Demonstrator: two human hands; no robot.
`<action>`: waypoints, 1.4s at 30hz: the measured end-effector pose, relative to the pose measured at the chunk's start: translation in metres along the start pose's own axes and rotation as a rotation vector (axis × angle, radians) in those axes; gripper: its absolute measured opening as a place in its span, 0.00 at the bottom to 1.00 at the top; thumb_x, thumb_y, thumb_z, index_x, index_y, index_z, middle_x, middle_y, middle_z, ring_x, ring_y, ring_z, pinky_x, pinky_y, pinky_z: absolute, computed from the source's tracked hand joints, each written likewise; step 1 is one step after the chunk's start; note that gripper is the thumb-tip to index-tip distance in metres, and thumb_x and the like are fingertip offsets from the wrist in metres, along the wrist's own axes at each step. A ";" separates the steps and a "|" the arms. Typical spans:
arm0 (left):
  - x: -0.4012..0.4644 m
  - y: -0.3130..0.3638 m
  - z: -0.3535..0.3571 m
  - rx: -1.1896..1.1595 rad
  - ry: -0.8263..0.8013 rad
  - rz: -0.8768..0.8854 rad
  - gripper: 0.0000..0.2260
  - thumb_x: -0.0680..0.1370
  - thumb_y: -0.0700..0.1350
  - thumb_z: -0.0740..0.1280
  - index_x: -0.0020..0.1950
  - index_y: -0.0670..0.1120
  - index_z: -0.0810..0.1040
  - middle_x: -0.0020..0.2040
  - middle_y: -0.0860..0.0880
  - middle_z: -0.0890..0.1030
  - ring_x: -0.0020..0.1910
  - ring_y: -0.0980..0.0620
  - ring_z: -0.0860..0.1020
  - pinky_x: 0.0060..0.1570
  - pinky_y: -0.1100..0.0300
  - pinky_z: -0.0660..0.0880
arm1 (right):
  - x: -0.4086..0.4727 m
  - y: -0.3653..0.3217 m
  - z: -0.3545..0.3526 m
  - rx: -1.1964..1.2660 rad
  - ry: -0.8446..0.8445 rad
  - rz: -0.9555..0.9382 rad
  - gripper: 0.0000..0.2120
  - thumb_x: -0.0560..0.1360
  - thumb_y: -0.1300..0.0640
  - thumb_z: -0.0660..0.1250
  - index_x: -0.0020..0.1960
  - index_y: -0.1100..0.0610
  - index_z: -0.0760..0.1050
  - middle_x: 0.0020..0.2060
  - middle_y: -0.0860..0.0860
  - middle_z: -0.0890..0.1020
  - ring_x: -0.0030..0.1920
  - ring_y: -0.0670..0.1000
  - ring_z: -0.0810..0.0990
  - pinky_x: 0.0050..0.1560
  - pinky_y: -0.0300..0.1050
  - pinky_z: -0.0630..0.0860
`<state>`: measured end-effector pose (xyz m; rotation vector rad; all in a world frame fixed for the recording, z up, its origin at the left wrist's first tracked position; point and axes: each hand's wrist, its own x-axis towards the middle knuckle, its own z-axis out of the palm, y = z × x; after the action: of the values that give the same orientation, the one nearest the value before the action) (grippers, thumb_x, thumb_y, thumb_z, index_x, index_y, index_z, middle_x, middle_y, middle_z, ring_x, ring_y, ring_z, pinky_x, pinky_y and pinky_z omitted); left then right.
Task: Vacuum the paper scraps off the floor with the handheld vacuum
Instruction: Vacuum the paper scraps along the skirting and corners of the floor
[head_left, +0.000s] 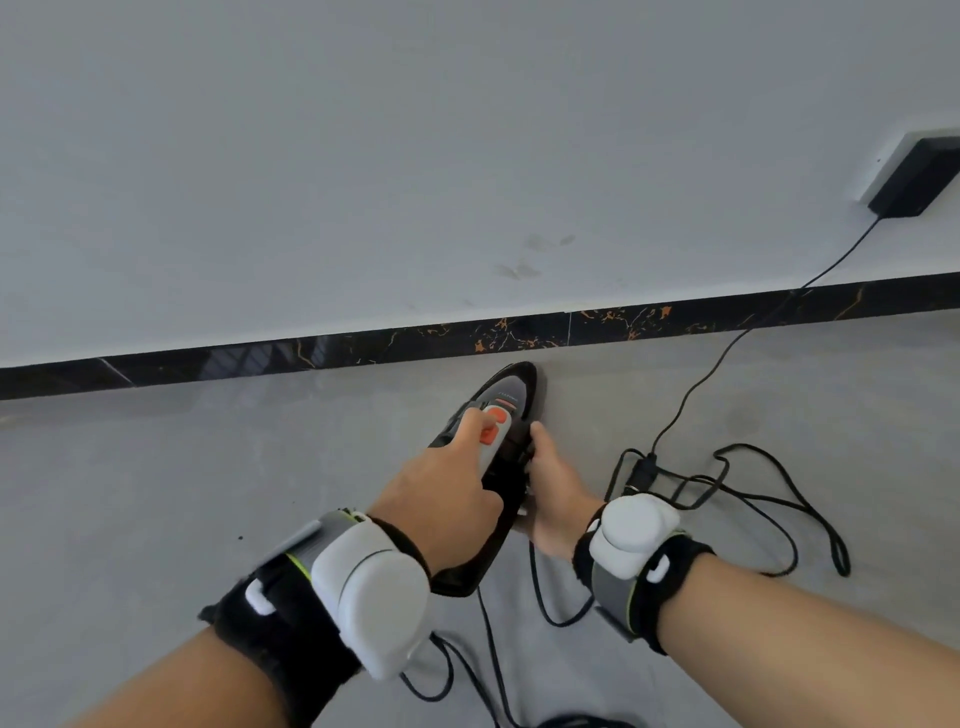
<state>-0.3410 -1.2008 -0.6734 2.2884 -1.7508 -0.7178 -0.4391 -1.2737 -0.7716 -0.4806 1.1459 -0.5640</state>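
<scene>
The black and grey handheld vacuum (511, 397) lies on the grey floor with its nose close to the dark baseboard. My left hand (447, 499) grips its handle from above, with the thumb on the orange button (493, 422). My right hand (553, 493) holds the right side of the vacuum's body, fingers curled round it. No paper scraps show on the floor in this view.
A black power cord (727, 483) lies in loops on the floor to the right and behind the vacuum. It runs up to a black adapter (914, 179) plugged in on the white wall. A dark marbled baseboard (363, 348) lines the wall's foot.
</scene>
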 end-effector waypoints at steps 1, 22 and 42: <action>-0.006 -0.008 -0.003 -0.003 0.004 -0.016 0.25 0.76 0.43 0.64 0.71 0.57 0.59 0.36 0.53 0.74 0.35 0.49 0.76 0.37 0.57 0.73 | -0.002 0.004 0.007 -0.023 -0.018 0.011 0.21 0.83 0.40 0.54 0.60 0.52 0.79 0.51 0.55 0.86 0.53 0.56 0.84 0.48 0.52 0.82; -0.099 -0.238 -0.089 -0.301 0.232 -0.509 0.26 0.76 0.43 0.63 0.69 0.65 0.61 0.37 0.51 0.77 0.33 0.50 0.78 0.35 0.58 0.77 | -0.021 0.104 0.241 -0.687 -0.546 0.121 0.31 0.80 0.51 0.67 0.78 0.39 0.56 0.58 0.48 0.78 0.64 0.58 0.78 0.59 0.51 0.77; -0.181 -0.558 -0.213 -0.597 0.416 -0.621 0.31 0.78 0.40 0.62 0.75 0.64 0.58 0.59 0.59 0.76 0.41 0.53 0.79 0.37 0.67 0.70 | -0.014 0.261 0.579 -1.000 -0.513 0.089 0.22 0.82 0.51 0.61 0.74 0.38 0.65 0.59 0.47 0.82 0.59 0.51 0.81 0.49 0.48 0.80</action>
<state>0.2046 -0.8969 -0.6714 2.2894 -0.5345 -0.6622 0.1432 -1.0252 -0.7262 -1.3333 0.8759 0.2626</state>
